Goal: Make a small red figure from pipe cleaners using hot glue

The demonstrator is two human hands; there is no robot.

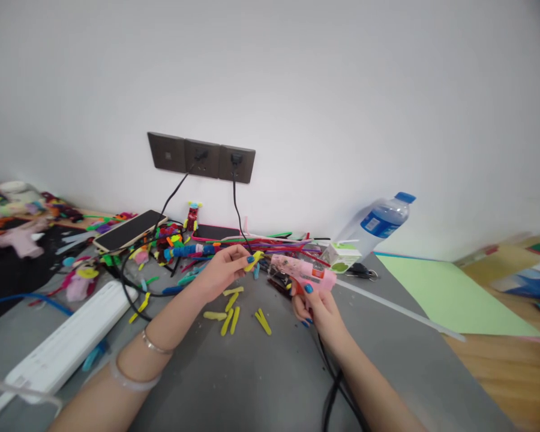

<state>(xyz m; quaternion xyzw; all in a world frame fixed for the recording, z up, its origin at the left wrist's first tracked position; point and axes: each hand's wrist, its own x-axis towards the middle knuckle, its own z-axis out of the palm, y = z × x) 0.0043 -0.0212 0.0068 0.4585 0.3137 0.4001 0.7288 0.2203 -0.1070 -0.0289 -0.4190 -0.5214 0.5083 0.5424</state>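
Observation:
Between the thumb and fingers of my left hand [228, 271] is a small yellow pipe cleaner piece [255, 259]. My right hand [317, 306] is wrapped round a pink hot glue gun [305, 272], whose nozzle points left at the yellow piece. Whether the nozzle touches it I cannot tell. A clear glue stick [396, 309] sticks out from the back of the gun. Below my hands, several short yellow pipe cleaner pieces [234, 320] lie on the grey mat [216, 378], two of them forming a V [263, 322].
A white power strip [72, 342] and a phone [130, 230] lie on the left. Colourful pipe cleaners [279, 242] pile along the wall. Behind the gun stand a small box [342, 257] and a tilted water bottle [384, 221]. Green paper [454, 294] lies right. Black cables [335, 384] trail below.

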